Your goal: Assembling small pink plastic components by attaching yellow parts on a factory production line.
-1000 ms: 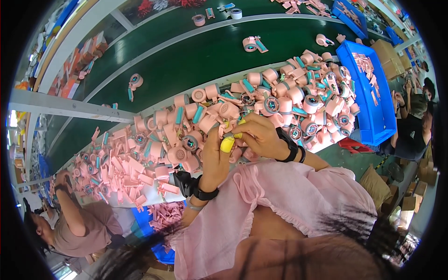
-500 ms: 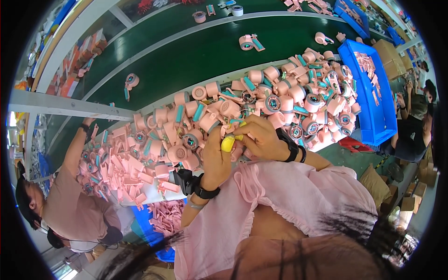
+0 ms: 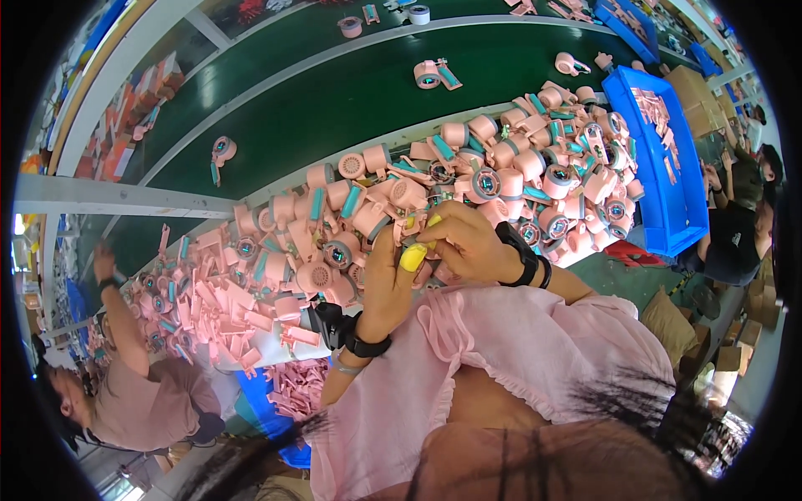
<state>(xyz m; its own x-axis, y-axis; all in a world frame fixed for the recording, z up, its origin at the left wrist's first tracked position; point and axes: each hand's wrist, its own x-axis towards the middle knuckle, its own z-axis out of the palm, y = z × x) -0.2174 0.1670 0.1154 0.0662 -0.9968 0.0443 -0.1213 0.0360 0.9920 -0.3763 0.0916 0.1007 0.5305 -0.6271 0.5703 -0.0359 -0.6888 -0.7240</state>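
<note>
My left hand (image 3: 388, 280) and my right hand (image 3: 469, 244) meet over the near edge of a heap of pink fan-like units (image 3: 409, 194). Yellow covers wrap some of my fingertips. Pinched between the two hands is a small pink plastic part (image 3: 406, 226), mostly hidden by the fingers. Both hands are closed, and a dark band sits on each wrist. Many units in the heap have round grilles, grey rims and teal strips; some show circuit boards inside.
A green conveyor belt (image 3: 334, 108) runs behind the heap, carrying scattered pink units (image 3: 427, 76). At right stands a blue tray (image 3: 664, 200) with pink pieces. Loose pink pieces (image 3: 221, 309) lie at left, above a blue bin (image 3: 259, 401). A co-worker (image 3: 142, 401) sits at left.
The units on the belt have shifted slightly left. The left co-worker's arm has swung left toward the belt. My hands stay together at the same part, with small finger movements.
</note>
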